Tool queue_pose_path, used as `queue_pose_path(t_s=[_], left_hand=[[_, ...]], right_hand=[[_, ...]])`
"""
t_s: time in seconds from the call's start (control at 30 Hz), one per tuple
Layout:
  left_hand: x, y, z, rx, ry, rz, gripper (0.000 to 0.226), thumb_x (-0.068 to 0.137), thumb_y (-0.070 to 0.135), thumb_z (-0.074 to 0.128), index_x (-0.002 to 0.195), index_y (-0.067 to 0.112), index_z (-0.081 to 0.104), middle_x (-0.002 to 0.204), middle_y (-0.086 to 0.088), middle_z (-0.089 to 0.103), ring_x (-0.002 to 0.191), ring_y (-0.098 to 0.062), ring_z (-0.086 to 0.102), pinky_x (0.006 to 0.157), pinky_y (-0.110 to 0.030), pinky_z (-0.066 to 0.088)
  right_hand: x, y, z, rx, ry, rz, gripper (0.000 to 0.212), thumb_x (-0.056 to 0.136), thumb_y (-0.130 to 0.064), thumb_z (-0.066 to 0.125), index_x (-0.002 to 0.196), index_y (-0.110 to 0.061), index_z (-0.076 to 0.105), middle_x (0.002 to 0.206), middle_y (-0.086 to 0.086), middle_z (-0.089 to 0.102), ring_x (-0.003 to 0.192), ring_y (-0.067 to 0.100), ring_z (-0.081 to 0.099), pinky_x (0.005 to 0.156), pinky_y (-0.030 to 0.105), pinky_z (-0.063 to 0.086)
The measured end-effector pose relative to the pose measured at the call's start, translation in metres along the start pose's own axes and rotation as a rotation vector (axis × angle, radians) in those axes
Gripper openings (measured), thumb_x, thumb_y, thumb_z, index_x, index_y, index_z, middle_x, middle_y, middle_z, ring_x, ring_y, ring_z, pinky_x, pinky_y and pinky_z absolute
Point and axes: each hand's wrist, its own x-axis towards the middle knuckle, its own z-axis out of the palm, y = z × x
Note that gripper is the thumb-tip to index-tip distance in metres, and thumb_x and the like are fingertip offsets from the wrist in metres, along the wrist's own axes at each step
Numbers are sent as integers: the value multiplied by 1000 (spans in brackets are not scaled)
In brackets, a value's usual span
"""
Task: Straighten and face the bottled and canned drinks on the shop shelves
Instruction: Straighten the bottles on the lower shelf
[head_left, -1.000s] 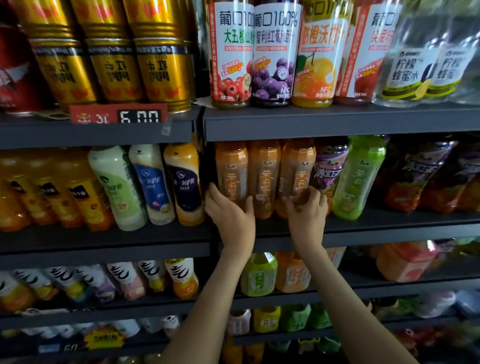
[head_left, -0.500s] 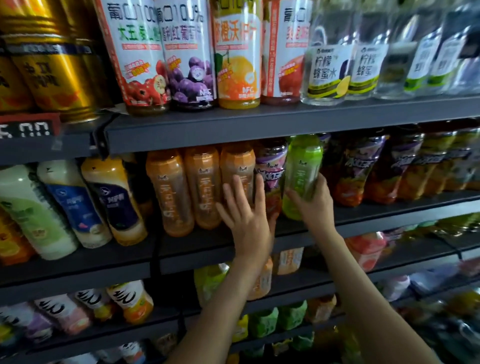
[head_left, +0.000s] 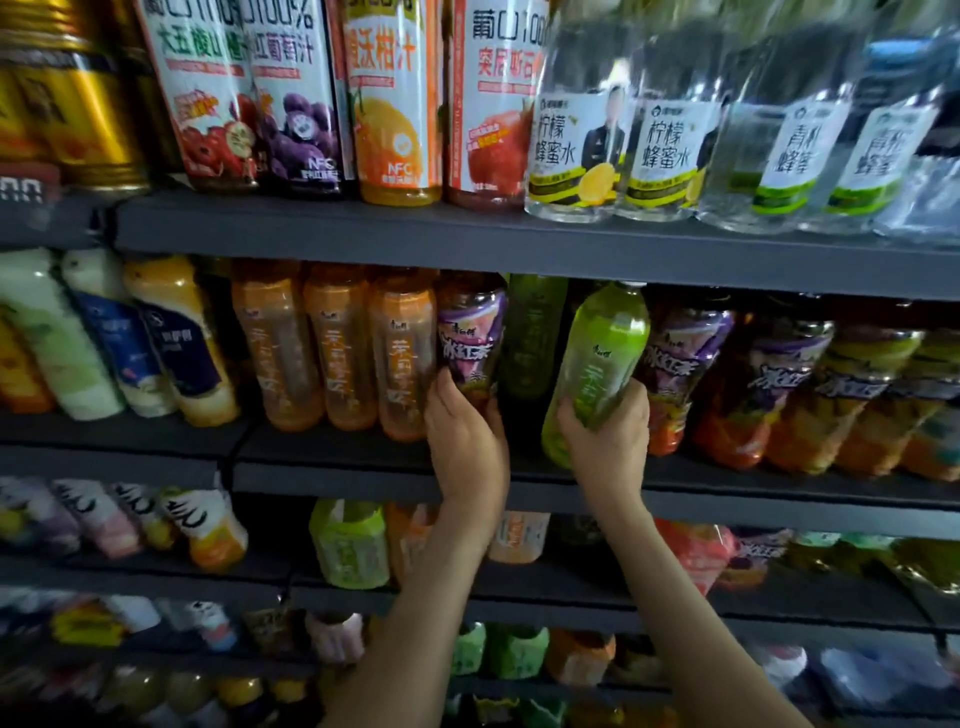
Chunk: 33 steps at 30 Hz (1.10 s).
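Two hands reach up to the middle shelf (head_left: 337, 470) of a dark rack of drinks. The left hand (head_left: 467, 441) is curled round the lower part of a purple-labelled bottle (head_left: 471, 332), its back toward the camera. That bottle stands upright just right of three orange bottles (head_left: 340, 343), close against the nearest one. The right hand (head_left: 605, 441) grips a green bottle (head_left: 597, 358) round its lower half, fingers wrapped over the label. The green bottle is tilted, its cap leaning right and up toward the top shelf (head_left: 519, 244), its base near the front edge of the middle shelf; whether the base rests on the shelf I cannot tell. Between the two held bottles is a gap, and further back in it stands a darker green bottle (head_left: 535, 332). Right of the green bottle runs a row of dark bottles (head_left: 784, 384) with purple and orange labels, all leaning. On the top shelf stand tall juice bottles (head_left: 395, 104), then clear water bottles (head_left: 576, 145) to their right, with gold cans (head_left: 83, 119) at the far left. Left of the orange bottles lean three milky bottles (head_left: 109, 338); the lower shelves hold more drinks, too blurred to tell apart.
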Motion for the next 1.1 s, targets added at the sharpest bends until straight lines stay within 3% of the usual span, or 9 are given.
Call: queue_pose_path(t_s=[0.1, 0.23, 0.43, 0.5, 0.7, 0.87, 1.0, 1.1], left_hand=[[5, 8, -1, -17, -6, -78, 63, 88, 11, 61, 140, -6, 31, 137, -25, 43, 125, -37, 45, 102, -39, 39], [12, 10, -5, 95, -17, -53, 64, 86, 20, 65, 137, -5, 35, 128, -24, 46, 116, -36, 49, 97, -38, 43], [14, 16, -11, 27, -83, -102, 64, 88, 29, 64, 138, -1, 37, 130, -20, 47, 118, -33, 49, 95, -35, 44], [13, 16, -14, -26, -118, -112, 65, 88, 27, 64, 138, 0, 35, 128, -18, 52, 115, -31, 55, 89, -31, 46], [9, 4, -40, -74, -134, -27, 46, 86, 29, 68, 119, 1, 52, 105, -11, 66, 96, -24, 65, 71, -16, 42], [8, -5, -61, -127, -119, 15, 43, 83, 31, 70, 113, 3, 56, 104, -9, 67, 95, -22, 64, 75, -17, 45], [12, -8, -79, -164, -106, 11, 46, 82, 36, 69, 113, 6, 56, 102, -6, 68, 93, -21, 65, 78, -27, 53], [11, -13, -91, -157, -110, 3, 45, 83, 34, 69, 117, 7, 56, 108, -3, 67, 98, -17, 64, 79, -18, 47]], right_hand=[[1, 2, 1, -32, -35, -64, 54, 78, -26, 75, 116, -2, 46, 100, -1, 43, 92, 14, 46, 68, 13, 30], [3, 2, 2, -38, -57, -61, 63, 76, -33, 77, 121, -4, 43, 104, -4, 40, 105, 18, 48, 76, 23, 38], [3, 2, 0, -66, -98, -67, 76, 75, -37, 77, 132, -4, 39, 120, 10, 47, 110, 25, 49, 78, 28, 42], [3, 3, 0, -72, -117, -60, 78, 76, -35, 76, 135, -3, 37, 123, 11, 46, 112, 25, 47, 79, 27, 40], [-2, 8, -8, -20, -195, -38, 67, 82, -28, 72, 137, -10, 40, 127, 8, 49, 117, 20, 48, 85, 19, 37], [-4, -2, -3, -23, -235, -40, 65, 81, -28, 73, 136, -8, 43, 120, 1, 51, 107, 10, 47, 83, 14, 34], [-8, -10, 16, 4, -278, -31, 65, 79, -30, 74, 133, -7, 47, 122, 6, 57, 112, 19, 53, 92, 27, 45], [-10, -19, 31, 17, -321, -10, 64, 77, -33, 75, 131, -10, 48, 119, 5, 60, 108, 19, 56, 89, 28, 48]])
